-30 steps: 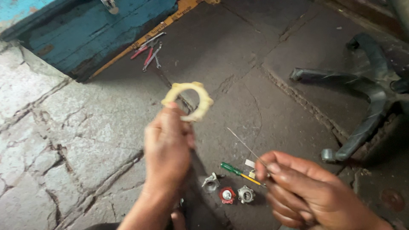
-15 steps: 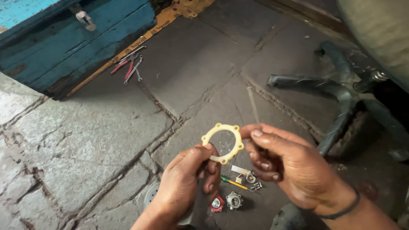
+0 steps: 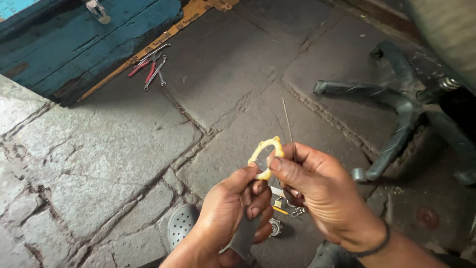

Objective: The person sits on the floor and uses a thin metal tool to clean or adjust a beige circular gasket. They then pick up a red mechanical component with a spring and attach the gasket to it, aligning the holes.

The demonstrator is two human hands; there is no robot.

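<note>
Cream plastic ring [image 3: 265, 156] stands edge-on above the small parts on the floor [image 3: 109, 164], pinched between left hand [image 3: 233, 208] and right hand [image 3: 317, 191] fingers, right gripping higher.

Down there it's a stone floor [image 3: 114, 164], big uneven grey slabs with cracked, gritty joints running between them, darker and smoother toward the right. Up at the top left a blue wooden box [image 3: 74, 39] sits on the stones, with a yellow strip [image 3: 163, 37] lying along its lower edge. Just beside that, red-handled pliers [image 3: 144, 67] and a small spanner [image 3: 157, 73] lie together on the slab. Over on the right, the black legs of a chair base [image 3: 391, 114] sprawl across the floor. Low in the middle, small metal parts [image 3: 275, 227] lie scattered, partly hidden, and a grey perforated sandal [image 3: 181, 223] rests on the stone nearby.
</note>
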